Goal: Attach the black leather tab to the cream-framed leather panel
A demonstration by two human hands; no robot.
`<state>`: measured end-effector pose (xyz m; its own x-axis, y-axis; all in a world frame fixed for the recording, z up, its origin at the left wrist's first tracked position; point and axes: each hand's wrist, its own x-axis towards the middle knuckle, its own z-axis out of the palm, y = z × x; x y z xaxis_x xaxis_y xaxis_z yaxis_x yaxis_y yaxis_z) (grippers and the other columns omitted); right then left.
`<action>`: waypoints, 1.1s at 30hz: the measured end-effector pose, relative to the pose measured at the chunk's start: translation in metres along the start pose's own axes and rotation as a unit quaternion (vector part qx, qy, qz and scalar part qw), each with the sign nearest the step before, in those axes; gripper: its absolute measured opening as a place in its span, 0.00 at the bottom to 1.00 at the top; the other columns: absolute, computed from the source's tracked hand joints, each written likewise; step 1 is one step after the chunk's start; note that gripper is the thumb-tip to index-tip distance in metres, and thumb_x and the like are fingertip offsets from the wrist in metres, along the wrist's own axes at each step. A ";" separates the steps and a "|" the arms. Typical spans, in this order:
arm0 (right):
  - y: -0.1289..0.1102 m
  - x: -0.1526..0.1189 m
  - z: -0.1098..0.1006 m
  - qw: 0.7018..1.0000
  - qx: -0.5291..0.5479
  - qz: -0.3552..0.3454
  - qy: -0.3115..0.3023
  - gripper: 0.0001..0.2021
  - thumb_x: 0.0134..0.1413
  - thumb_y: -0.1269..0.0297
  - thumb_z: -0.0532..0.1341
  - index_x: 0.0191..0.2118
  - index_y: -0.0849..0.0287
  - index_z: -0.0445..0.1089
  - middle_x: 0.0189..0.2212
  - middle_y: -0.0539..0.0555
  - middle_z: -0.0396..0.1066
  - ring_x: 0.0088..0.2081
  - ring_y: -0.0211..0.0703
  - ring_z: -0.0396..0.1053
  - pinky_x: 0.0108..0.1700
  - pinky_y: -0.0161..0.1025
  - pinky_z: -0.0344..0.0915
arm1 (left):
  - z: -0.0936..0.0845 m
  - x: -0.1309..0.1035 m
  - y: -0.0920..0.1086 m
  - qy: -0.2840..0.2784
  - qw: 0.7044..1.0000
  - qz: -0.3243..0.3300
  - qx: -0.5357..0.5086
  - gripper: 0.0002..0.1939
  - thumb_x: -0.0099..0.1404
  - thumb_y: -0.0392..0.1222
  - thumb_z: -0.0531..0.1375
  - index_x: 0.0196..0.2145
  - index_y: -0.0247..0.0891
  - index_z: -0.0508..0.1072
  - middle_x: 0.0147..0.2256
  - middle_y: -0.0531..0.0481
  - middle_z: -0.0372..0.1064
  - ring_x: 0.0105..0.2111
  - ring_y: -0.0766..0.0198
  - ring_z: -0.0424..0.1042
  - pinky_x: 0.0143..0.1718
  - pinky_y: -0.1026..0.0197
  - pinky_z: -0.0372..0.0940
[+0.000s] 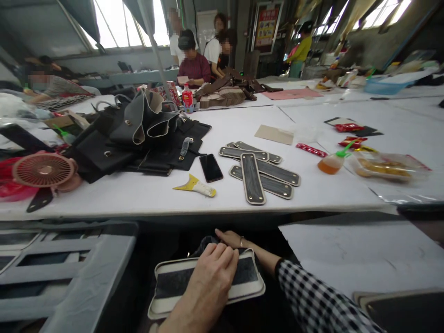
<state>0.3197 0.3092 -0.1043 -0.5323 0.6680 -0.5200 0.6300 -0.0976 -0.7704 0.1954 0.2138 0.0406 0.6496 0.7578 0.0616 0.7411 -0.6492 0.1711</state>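
A flat rectangular panel [178, 281], dark in the middle with pale bands and a light rim, lies over my lap below the table edge. My left hand [217, 273] is on top of it, fingers curled at its far edge. Just beyond that edge is my right hand [229, 238], with a finger stretched out to the left; its other fingers are partly hidden behind the left hand. Crumpled dark material [207, 244] shows beside the right fingertips. What lies under the panel is too dark to make out.
On the white table [138, 199] are several dark strips [252, 178], a phone [211, 167], a yellow scraper-like tool [196, 186], black bags [132, 125], a fan [43, 170] and a glue bottle [331, 163]. A grey plastic crate [114, 249] stands left. People work behind.
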 end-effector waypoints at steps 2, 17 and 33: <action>-0.003 -0.010 -0.019 0.999 0.006 0.014 0.032 0.15 0.65 0.53 0.57 0.42 0.63 0.70 0.34 0.51 0.72 0.32 0.39 0.72 0.36 0.41 0.71 | -0.003 0.002 0.001 -0.002 1.000 0.004 0.016 0.15 0.64 0.30 0.57 0.49 0.30 0.70 0.38 0.45 0.72 0.37 0.56 0.67 0.39 0.54 0.61; -0.073 -0.106 -0.075 0.982 -0.073 -0.165 -0.051 0.15 0.50 0.58 0.61 0.37 0.60 0.82 0.26 0.53 0.73 0.33 0.45 0.69 0.36 0.37 0.63 | 0.005 -0.007 -0.001 0.048 0.998 -0.006 -0.041 0.09 0.60 0.36 0.61 0.39 0.35 0.73 0.37 0.47 0.73 0.37 0.57 0.68 0.40 0.54 0.60; -0.105 -0.075 -0.051 0.986 -0.145 -0.050 -0.065 0.33 0.67 0.47 0.39 0.48 0.61 0.77 0.41 0.57 0.79 0.44 0.49 0.74 0.48 0.41 0.66 | 0.074 -0.073 -0.172 -0.128 0.692 -0.418 -0.574 0.30 0.66 0.64 0.52 0.37 0.32 0.77 0.39 0.41 0.79 0.41 0.55 0.77 0.44 0.53 0.69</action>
<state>0.3223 0.3073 0.0343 -0.6559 0.5624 -0.5035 0.6957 0.1915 -0.6923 0.0333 0.2653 -0.0665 0.1928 0.7055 -0.6820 0.3477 0.6008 0.7198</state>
